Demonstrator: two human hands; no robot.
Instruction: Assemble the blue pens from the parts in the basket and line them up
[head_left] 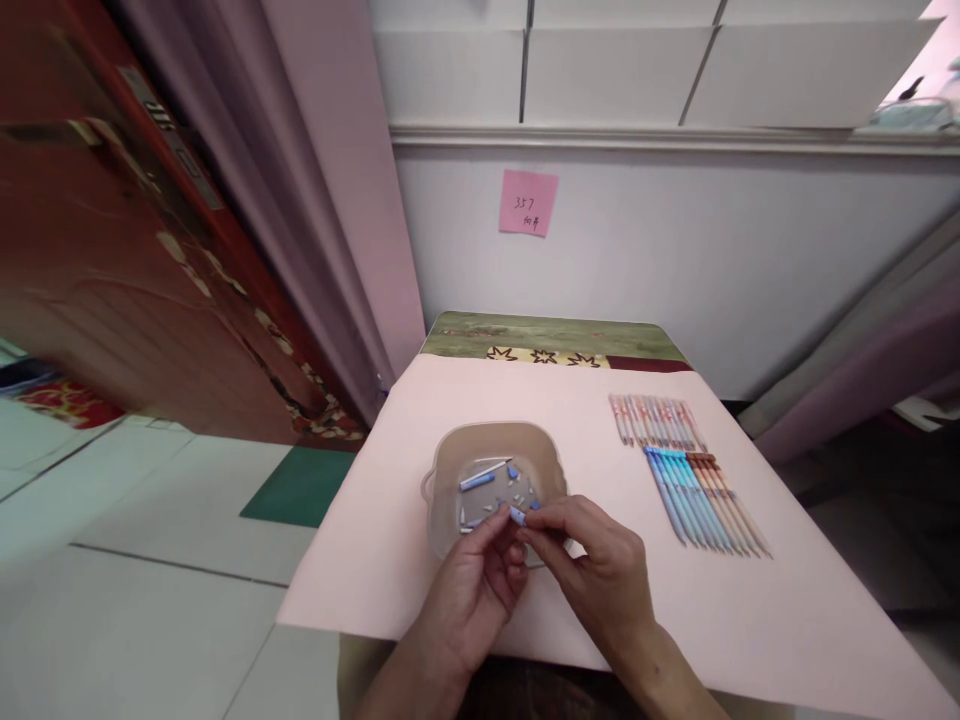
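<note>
Over the near edge of a beige plastic tub, my left hand pinches a small pale blue pen part between thumb and fingers. From the other side, the fingertips of my right hand grip the same part. Inside the tub lie a blue pen barrel, a thin pen refill and several small blue and grey pieces. The near part of the tub is hidden behind my hands.
To the right, a row of blue and brown pens lies below a row of clear, reddish-patterned pens. Pink paper covers the table. A pink note sticks to the wall behind; a wooden door stands at left.
</note>
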